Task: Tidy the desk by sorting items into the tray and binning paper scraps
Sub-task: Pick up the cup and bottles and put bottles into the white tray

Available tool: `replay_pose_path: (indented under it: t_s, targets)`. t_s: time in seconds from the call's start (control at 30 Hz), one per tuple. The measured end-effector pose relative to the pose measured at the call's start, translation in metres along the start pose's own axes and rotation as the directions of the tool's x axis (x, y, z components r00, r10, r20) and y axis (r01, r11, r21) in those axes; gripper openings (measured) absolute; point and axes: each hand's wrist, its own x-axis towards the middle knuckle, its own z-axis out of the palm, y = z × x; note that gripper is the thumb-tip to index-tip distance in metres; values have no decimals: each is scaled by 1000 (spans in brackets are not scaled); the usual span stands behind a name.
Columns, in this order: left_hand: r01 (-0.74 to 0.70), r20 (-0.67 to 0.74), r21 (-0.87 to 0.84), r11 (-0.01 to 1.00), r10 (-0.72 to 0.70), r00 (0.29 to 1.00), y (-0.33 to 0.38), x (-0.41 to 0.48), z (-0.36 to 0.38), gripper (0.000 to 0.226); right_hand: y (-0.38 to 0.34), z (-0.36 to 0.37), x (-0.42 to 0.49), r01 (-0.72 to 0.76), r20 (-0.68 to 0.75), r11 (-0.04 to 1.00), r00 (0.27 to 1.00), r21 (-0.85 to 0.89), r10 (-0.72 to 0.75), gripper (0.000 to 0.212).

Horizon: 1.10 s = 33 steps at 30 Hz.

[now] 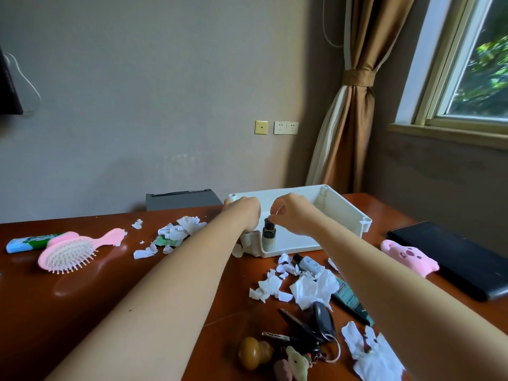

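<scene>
A white tray point(343, 213) sits at the far middle of the brown desk point(110, 284). A small dark green bottle point(268, 237) stands upright inside the tray near its front left corner. My right hand point(291, 213) pinches the bottle's cap from above. My left hand point(244, 213) grips the tray's left wall. Torn white paper scraps point(313, 288) lie in front of the tray, and more paper scraps point(178, 231) lie to its left.
A pink hairbrush point(71, 251) and a blue-green tube point(30, 242) lie at the left. Keys with charms point(316, 334), a brown gourd point(254, 353), a small tube point(308, 264) and a dark green tube point(349, 301) lie near me. A pink plush point(409, 257) and black case point(450, 259) are at the right.
</scene>
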Motion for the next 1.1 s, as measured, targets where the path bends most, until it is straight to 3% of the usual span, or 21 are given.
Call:
replay_pose_path:
  t_s: [0.37, 0.63, 0.7, 0.83, 0.97, 1.1]
  targets:
    - [-180, -167, -357, 917, 127, 978, 14, -103, -11, 27, 24, -29, -71, -45, 34, 998, 998, -51, 47, 22]
    - [-205, 134, -421, 884, 284, 950, 34, -178, -2, 32, 46, -21, -131, -138, 159, 976, 973, -166, 165, 28]
    - [-187, 196, -400, 897, 283, 939, 40, -188, 8, 38, 50, -11, -139, -199, 155, 962, 961, -185, 228, 31]
    - [-103, 224, -536, 838, 259, 939, 53, -205, 32, 43, 55, 3, -146, -269, 73, 956, 958, -120, 278, 31]
    - [-209, -6, -282, 936, 217, 976, 64, -208, 50, 44, 59, 26, -153, -258, -125, 966, 958, 28, 259, 14]
    - [-256, -145, -126, 958, 238, 960, 74, -203, 62, 49, 58, 37, -156, -249, -263, 957, 923, 146, 280, 11]
